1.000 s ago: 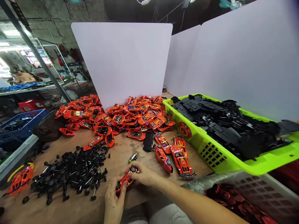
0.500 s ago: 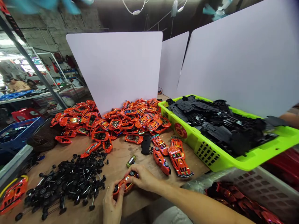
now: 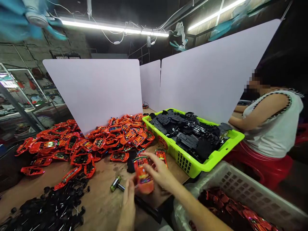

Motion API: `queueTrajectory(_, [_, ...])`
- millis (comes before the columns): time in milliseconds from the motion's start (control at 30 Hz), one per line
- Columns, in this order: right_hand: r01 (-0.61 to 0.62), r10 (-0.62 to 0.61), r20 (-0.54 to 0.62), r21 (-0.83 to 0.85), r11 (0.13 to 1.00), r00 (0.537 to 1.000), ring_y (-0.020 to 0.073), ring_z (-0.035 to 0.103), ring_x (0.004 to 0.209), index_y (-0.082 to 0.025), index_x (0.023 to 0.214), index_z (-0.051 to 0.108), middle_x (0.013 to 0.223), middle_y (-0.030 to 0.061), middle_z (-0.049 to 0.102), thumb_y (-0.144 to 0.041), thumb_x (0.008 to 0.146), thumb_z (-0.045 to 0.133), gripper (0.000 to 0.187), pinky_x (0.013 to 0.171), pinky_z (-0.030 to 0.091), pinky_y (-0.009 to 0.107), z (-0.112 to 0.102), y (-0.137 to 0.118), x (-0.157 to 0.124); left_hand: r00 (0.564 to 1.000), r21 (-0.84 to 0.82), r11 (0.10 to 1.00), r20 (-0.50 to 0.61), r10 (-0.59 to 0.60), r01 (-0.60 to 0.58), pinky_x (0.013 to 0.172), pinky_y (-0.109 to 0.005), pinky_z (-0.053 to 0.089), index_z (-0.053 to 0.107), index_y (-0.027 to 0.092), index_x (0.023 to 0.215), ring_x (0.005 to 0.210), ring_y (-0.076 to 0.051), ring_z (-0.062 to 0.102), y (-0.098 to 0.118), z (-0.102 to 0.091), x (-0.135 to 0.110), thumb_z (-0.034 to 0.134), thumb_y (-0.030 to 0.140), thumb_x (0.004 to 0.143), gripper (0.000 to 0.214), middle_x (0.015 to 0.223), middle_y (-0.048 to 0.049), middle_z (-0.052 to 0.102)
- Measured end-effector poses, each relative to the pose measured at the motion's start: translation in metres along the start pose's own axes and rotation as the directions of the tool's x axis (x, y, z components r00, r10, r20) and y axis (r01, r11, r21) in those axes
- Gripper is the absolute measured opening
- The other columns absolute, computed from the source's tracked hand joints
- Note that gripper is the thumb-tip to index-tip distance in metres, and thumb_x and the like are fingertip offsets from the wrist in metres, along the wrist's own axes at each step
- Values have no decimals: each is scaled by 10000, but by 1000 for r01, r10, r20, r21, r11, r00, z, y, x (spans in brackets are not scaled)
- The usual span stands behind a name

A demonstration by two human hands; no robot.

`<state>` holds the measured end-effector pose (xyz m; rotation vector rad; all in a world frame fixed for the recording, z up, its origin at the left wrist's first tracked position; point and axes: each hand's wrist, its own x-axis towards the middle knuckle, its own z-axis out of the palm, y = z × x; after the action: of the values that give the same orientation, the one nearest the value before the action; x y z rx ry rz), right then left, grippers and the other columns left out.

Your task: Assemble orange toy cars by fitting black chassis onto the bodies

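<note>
Both hands lift an assembled orange toy car (image 3: 143, 177), which stands nearly on end above the wooden workbench (image 3: 101, 189). My right hand (image 3: 158, 168) curls its fingers over the car's upper part, while my left hand (image 3: 128, 205) supports its lower side. Just left of the car, a small mallet with a metal-capped head (image 3: 115, 183) lies on the bench. A black chassis piece (image 3: 131, 163) sits behind the car. Finished orange cars (image 3: 161, 156) are mostly hidden behind my right hand.
A heap of orange car shells (image 3: 96, 142) fills the bench's far left, with black wheel-and-axle sets (image 3: 53, 208) at near left. At right stand a green basket of black chassis (image 3: 192, 141) and a white crate of red shells (image 3: 231, 205). A co-worker (image 3: 271, 128) sits beyond.
The car has risen off the bench and turned more upright in my hands. My view has swung upward and left, bringing the co-worker into sight and pushing the wheel sets lower.
</note>
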<state>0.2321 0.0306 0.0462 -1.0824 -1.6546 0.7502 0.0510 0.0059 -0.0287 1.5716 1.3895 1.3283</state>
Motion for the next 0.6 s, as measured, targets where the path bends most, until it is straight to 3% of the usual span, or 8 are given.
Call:
queueTrajectory(100, [-38,40,-4,-387,921,999,250,587,1122,-217,1306,582,1175,107,645,-227,930,536,379,1012,431,423,-49,13,32,996,270,960,70,62,-79,991,-424,480,574,198,1167,1152,-249,601,5,19,36,396,255,924,307,1210,-120,636])
queueTrajectory(167, [-110,118,-21,-555,825,993,277,591,1100,-194,1315,589,1162,141,644,-179,902,562,414,972,448,443,-56,22,43,995,401,911,75,68,-93,1038,-492,413,591,181,1148,1197,-299,550,-2,17,58,518,138,772,385,1227,-143,605])
queueTrajectory(267, [-101,104,-32,-626,773,994,319,503,1243,-209,1325,571,1350,171,550,-153,872,593,457,1004,411,493,-32,29,32,995,476,876,91,40,-79,993,-551,407,618,186,1164,1165,-356,550,-17,13,78,578,75,647,530,1204,-161,607])
queueTrajectory(367, [130,-26,196,-539,832,980,301,419,1333,-286,1220,604,1449,86,487,-231,816,684,416,1076,335,498,3,31,3,992,466,877,103,79,-118,1001,-533,399,628,203,1187,1151,-337,561,-28,15,86,560,98,689,514,1212,-150,613])
queueTrajectory(433, [162,-14,271,-530,833,963,328,390,1354,-287,1168,614,1480,82,459,-259,745,746,445,1092,289,537,15,33,-11,988,394,907,103,115,-146,990,-504,422,648,200,1155,1105,-315,596,-29,15,89,534,103,707,473,1195,-139,633])
queueTrajectory(533, [51,74,178,-611,790,981,338,416,1334,-296,1160,629,1453,104,488,-171,756,695,428,1067,284,555,13,40,-10,990,294,946,59,125,-137,973,-487,453,669,205,1091,1043,-303,636,-25,9,93,539,132,719,400,1091,-115,683])
queueTrajectory(600, [-32,110,80,-650,759,991,329,460,1298,-312,1192,627,1400,114,534,-137,792,642,438,1037,311,542,8,48,-3,993,224,969,-31,111,-102,982,-486,459,660,206,1066,1054,-296,639,-21,2,96,545,190,766,322,1049,-103,694])
